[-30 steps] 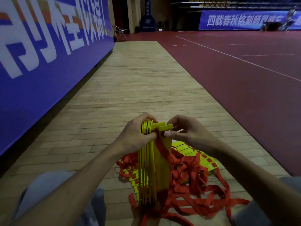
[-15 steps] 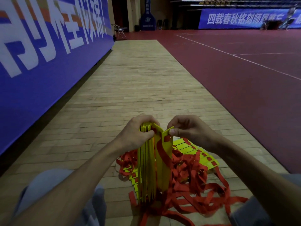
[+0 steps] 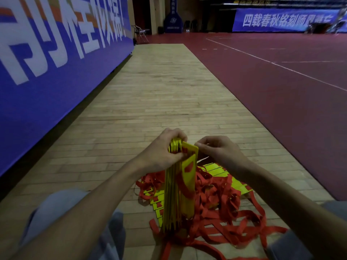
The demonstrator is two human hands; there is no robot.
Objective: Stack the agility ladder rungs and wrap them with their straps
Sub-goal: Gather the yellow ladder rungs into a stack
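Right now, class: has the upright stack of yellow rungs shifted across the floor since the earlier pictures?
No: the rung stack stands on the same spot among the red straps, beside the loose rungs lying flat.

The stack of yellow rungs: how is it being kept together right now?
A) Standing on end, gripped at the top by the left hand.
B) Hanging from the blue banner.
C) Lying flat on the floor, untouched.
A: the left hand grips the top of the upright stack of rungs, while the right hand pinches the outer rung.
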